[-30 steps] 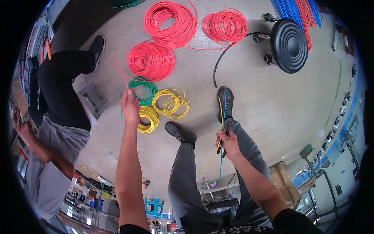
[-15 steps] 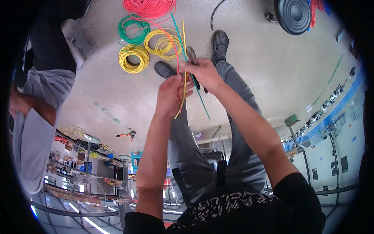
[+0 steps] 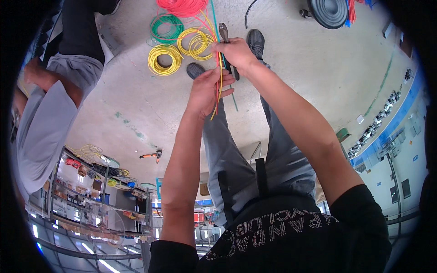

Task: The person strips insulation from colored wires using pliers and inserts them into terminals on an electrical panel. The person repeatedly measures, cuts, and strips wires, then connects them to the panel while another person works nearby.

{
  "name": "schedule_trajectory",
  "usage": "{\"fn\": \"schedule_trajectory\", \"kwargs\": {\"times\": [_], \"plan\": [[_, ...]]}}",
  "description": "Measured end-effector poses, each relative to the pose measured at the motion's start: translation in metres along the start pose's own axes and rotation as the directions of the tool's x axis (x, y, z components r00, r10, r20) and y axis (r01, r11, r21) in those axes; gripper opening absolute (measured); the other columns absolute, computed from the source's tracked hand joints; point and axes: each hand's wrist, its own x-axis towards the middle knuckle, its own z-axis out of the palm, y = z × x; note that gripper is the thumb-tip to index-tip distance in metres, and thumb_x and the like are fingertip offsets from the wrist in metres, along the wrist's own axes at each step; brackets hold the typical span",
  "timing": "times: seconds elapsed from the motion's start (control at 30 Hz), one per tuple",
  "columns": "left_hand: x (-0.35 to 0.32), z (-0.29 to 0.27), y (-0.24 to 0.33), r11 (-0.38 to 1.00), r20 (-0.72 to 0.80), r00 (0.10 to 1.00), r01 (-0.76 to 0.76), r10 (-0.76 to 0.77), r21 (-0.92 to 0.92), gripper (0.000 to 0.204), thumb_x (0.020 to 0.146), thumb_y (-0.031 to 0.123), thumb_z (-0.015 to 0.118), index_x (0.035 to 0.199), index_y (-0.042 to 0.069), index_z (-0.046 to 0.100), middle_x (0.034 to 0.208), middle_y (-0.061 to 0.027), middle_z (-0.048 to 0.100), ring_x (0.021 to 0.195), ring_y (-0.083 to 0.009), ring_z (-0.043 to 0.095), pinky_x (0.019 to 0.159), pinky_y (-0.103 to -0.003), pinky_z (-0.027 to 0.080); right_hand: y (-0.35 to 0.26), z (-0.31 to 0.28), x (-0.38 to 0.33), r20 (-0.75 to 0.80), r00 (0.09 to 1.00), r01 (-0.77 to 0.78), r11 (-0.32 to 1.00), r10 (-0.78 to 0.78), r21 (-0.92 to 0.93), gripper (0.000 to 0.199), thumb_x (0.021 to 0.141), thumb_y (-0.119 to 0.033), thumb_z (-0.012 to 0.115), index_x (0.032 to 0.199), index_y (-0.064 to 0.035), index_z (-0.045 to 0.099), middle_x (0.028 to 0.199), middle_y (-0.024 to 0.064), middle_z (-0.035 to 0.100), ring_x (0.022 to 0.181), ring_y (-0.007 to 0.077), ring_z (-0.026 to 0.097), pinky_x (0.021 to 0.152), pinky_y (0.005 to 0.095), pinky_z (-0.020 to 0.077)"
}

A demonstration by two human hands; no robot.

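My left hand [image 3: 208,90] pinches a yellow wire [image 3: 220,88] and a red wire [image 3: 217,108] between thumb and fingers, its other fingers stretched out to the right. Below that hand the loose ends of both hang down. Just above, my right hand [image 3: 236,54] is closed round dark pliers [image 3: 223,32], jaws up and handles downward. Its thumb and fingertips also meet at the bunched wires. A green wire [image 3: 235,101] passes behind the right hand, and its lower end hangs apart from the other two.
On the floor beyond my hands lie a red wire coil [image 3: 184,6], a green coil [image 3: 166,28] and two yellow coils [image 3: 165,60]. A round black stool seat [image 3: 328,11] is at upper right. Another person [image 3: 68,86] is at left. An orange-and-black tool [image 3: 152,155] lies near shelving [image 3: 104,182].
Both hands have moved farther out, the right more than the left. The wires, spread apart above the hands before, now come together at my right fingertips. My view has shifted slightly.
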Motion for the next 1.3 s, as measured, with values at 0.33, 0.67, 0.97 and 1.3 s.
{"fn": "schedule_trajectory", "kwargs": {"times": [0.33,0.67,0.97,1.3], "plan": [[-0.027,-0.006,-0.002,0.906,-0.044,0.958,-0.252,0.283,0.339,0.034,0.105,0.042,0.054,0.099,0.010,0.062,0.096,-0.0004,0.062,0.094,-0.0116,0.057,0.085,-0.031,0.051,-0.038,0.017,-0.027,0.076,0.995,-0.056,0.998,0.059,-0.039,0.024,0.098,-0.017,0.064,0.101,0.0068,0.066,0.086,0.0131,0.069,0.073,0.0244,0.072,0.067,0.0359,0.0606],[-0.059,0.007,0.012,0.985,0.061,0.986,-0.153,0.158,-0.083,0.021,0.109,0.035,0.047,0.107,0.014,0.052,0.077,-0.0013,0.050,0.054,-0.0071,0.039,0.049,-0.022,0.034,-0.059,0.023,-0.048,0.086,0.994,-0.067,0.995,0.061,0.070,0.022,0.096,-0.009,0.064,0.102,0.0117,0.063,0.089,0.0179,0.069,0.073,0.0298,0.074,0.061,0.0415,0.0615],[-0.066,0.010,0.020,0.966,0.184,0.979,-0.039,0.088,-0.257,0.038,0.109,0.035,0.047,0.115,-0.001,0.057,0.072,0.0035,0.042,0.053,-0.0038,0.032,0.047,-0.021,0.026,-0.057,-0.022,-0.112,0.136,0.970,0.155,0.946,-0.200,0.285,0.027,0.101,-0.022,0.063,0.110,0.0034,0.062,0.092,0.0090,0.067,0.091,0.0223,0.071,0.081,0.0358,0.0579],[-0.059,0.010,0.028,0.857,0.246,0.965,0.049,0.092,-0.513,0.028,0.109,0.031,0.048,0.106,0.004,0.054,0.074,0.0024,0.041,0.055,-0.0060,0.033,0.048,-0.022,0.029,0.009,-0.014,-0.218,0.462,0.751,0.649,0.656,-0.471,-0.385,0.041,0.073,-0.030,0.090,0.085,-0.0014,0.063,0.073,0.0076,0.057,0.064,0.0209,0.057,0.062,0.0354,0.0484]]}}
